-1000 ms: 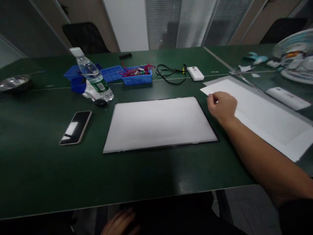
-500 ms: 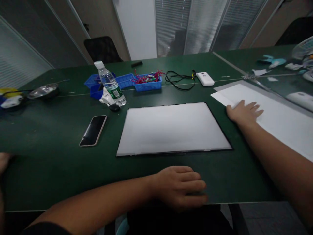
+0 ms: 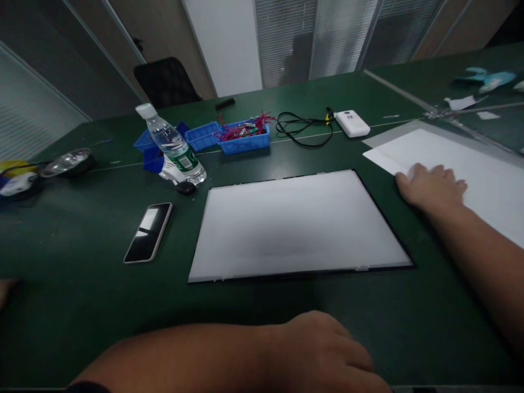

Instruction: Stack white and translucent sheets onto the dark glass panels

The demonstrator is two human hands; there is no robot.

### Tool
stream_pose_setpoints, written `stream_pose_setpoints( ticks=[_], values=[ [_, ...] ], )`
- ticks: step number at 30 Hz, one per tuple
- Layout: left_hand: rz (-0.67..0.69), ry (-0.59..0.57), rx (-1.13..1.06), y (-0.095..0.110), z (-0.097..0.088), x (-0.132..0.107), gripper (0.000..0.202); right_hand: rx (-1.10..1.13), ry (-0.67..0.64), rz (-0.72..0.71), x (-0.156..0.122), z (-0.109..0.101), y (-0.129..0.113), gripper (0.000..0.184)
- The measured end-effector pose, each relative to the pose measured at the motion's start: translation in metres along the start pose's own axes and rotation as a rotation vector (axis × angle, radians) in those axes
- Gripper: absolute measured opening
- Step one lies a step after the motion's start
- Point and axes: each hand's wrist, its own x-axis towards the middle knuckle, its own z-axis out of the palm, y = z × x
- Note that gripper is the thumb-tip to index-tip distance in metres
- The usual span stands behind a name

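A white flat panel point(image 3: 297, 221) with a thin black edge lies in the middle of the green table point(image 3: 82, 305). My right hand point(image 3: 432, 185) rests flat, fingers stretched, on the near corner of a stack of white sheets point(image 3: 462, 158) to the right of the panel. My left hand point(image 3: 327, 355) lies palm down on the table's front edge, below the panel, fingers loosely curled with nothing seen in them.
A black phone point(image 3: 148, 232) lies left of the panel. Behind it a water bottle point(image 3: 172, 144) leans by blue trays point(image 3: 241, 135) holding red wires. A black cable point(image 3: 303, 126) and white power bank point(image 3: 352, 123) sit farther back. A metal bowl point(image 3: 65, 162) is far left.
My left arm came up from under the table and now lies along its front edge. My right hand opened flat onto the white sheets. The view shifted closer and lower.
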Motion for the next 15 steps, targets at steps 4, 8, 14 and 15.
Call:
stream_pose_setpoints(
  ticks=[4, 8, 14, 15],
  values=[
    [0.025, 0.230, 0.275, -0.008, 0.027, -0.023, 0.031, -0.096, 0.064, -0.099, -0.006, -0.010, -0.001, 0.089],
    [-0.069, 0.438, 0.331, -0.014, 0.023, -0.045, 0.021, -0.168, 0.056, -0.163, -0.012, -0.021, -0.005, 0.076],
    [-0.075, 0.422, 0.350, -0.021, 0.018, -0.049, 0.019, -0.173, 0.032, -0.031, -0.009, -0.043, -0.003, 0.060],
    [-0.101, 0.394, 0.366, -0.021, 0.018, -0.051, 0.022, -0.171, 0.063, -0.008, -0.011, -0.049, -0.001, 0.061]
  ],
)
